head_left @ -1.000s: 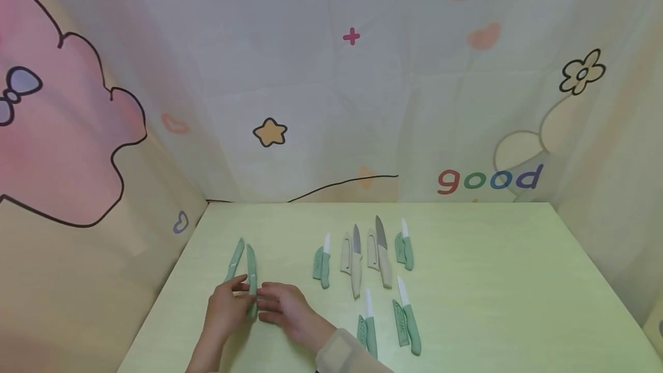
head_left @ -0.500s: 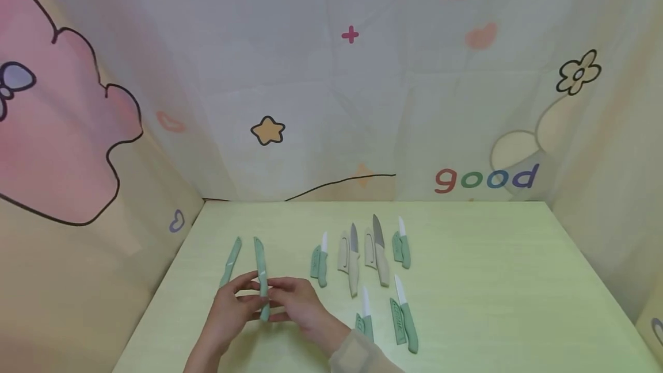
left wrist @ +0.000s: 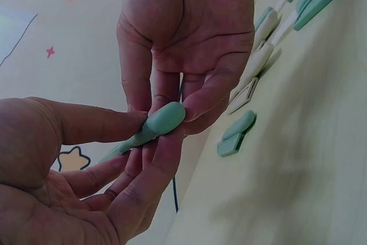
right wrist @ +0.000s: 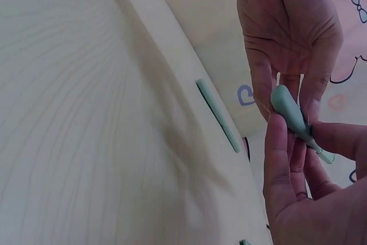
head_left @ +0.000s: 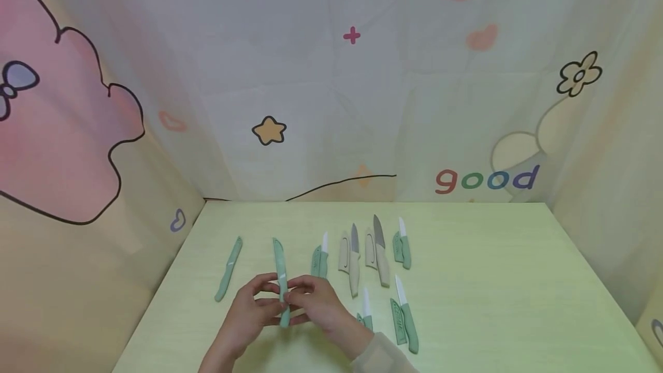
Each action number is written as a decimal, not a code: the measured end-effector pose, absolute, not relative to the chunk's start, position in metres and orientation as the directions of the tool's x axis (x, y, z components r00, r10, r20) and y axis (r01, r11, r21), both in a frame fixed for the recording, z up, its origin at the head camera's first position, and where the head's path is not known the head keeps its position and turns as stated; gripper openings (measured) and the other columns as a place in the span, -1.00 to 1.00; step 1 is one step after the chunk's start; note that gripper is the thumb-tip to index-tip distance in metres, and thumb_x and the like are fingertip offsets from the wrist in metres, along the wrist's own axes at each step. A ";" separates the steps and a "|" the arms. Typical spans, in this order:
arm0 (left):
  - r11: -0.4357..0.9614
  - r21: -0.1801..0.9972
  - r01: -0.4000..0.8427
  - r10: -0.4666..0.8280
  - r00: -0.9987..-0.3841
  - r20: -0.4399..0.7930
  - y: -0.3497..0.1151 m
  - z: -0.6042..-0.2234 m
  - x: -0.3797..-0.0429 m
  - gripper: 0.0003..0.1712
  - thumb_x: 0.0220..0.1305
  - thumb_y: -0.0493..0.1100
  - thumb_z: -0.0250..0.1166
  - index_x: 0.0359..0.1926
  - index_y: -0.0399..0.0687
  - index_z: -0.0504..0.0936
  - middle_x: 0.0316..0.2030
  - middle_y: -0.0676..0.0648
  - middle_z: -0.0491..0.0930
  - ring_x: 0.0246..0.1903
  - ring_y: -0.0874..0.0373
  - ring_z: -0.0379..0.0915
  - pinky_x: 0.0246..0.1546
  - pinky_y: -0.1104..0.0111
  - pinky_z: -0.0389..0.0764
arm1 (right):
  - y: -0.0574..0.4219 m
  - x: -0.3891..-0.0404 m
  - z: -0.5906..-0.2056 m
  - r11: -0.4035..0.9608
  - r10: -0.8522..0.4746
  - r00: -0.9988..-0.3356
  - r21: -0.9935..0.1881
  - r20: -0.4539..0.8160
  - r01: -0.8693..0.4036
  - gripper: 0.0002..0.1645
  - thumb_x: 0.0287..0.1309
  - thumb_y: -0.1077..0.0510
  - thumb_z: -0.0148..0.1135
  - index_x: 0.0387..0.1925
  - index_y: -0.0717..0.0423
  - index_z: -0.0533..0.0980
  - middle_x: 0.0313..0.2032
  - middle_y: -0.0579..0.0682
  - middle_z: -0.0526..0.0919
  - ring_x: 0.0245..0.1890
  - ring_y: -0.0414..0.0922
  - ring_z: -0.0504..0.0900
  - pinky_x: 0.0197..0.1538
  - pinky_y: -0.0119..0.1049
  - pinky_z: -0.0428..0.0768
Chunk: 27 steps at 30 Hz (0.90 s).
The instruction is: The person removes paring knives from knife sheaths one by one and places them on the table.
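Observation:
Above the table, a green sheathed knife [head_left: 279, 258] is held between both hands, its sheath pointing away. My left hand [head_left: 251, 308] pinches the handle from the left, thumb against it. From the other side, my right hand [head_left: 322, 305] pinches the same handle with thumb and fingers. The left wrist view shows the rounded handle end [left wrist: 166, 119] between the fingertips of both hands. In the right wrist view the handle [right wrist: 289, 110] tilts down toward the sheath, which the fingers partly hide. Another green sheathed knife [head_left: 229, 269] lies on the table to the left.
Right of the hands lie bare knives beside their sheaths: two beige-handled knives [head_left: 354, 266] [head_left: 382, 261] and several green ones, such as the green knife [head_left: 409, 327]. My right forearm partly covers one green knife [head_left: 366, 307]. A printed curtain [head_left: 311, 73] backs the pale table [head_left: 492, 281].
Both hands have lifted the sheathed knife and carried it to the right, away from the other sheathed one. The right hand, at first beside the knife, now pinches it too.

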<state>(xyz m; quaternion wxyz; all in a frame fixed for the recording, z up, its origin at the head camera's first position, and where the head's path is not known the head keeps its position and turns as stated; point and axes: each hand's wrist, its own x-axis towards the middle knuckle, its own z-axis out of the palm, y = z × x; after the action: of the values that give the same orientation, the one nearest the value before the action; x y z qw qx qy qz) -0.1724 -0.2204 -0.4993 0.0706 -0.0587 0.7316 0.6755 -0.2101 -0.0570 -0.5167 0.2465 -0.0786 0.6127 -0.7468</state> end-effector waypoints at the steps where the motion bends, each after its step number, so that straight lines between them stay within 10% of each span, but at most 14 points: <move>1: 0.082 0.981 -0.176 0.020 -0.984 -0.178 -0.218 -0.500 -0.173 -0.36 0.10 -0.44 0.35 0.23 -0.19 0.39 -0.03 -0.32 0.40 -0.18 -0.09 0.58 -0.33 0.06 0.74 | -0.054 -0.210 -0.517 -0.125 -0.462 -0.868 -0.955 -0.183 0.268 -0.68 0.12 0.27 0.28 -0.07 0.29 0.53 -0.32 0.08 0.63 -0.33 0.04 0.67 -0.30 -0.02 0.74; 27: 0.128 0.986 -0.108 0.182 -0.975 -0.130 -0.139 -0.495 -0.183 -0.37 0.14 -0.46 0.30 0.25 -0.25 0.36 -0.03 -0.29 0.42 -0.21 0.01 0.57 -0.36 0.13 0.75 | 0.027 -0.204 -0.520 -0.095 -0.347 -0.917 -0.966 -0.196 0.242 -0.57 0.19 0.22 0.29 0.04 0.37 0.47 -0.27 0.11 0.62 -0.34 0.07 0.67 -0.35 -0.09 0.75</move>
<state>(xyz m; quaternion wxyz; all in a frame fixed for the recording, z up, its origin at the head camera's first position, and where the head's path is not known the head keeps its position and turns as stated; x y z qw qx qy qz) -0.1826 -0.1395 -0.4955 0.1096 0.0250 0.7428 0.6600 -0.2043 0.0269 -0.5199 0.1993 -0.0408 0.6426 -0.7387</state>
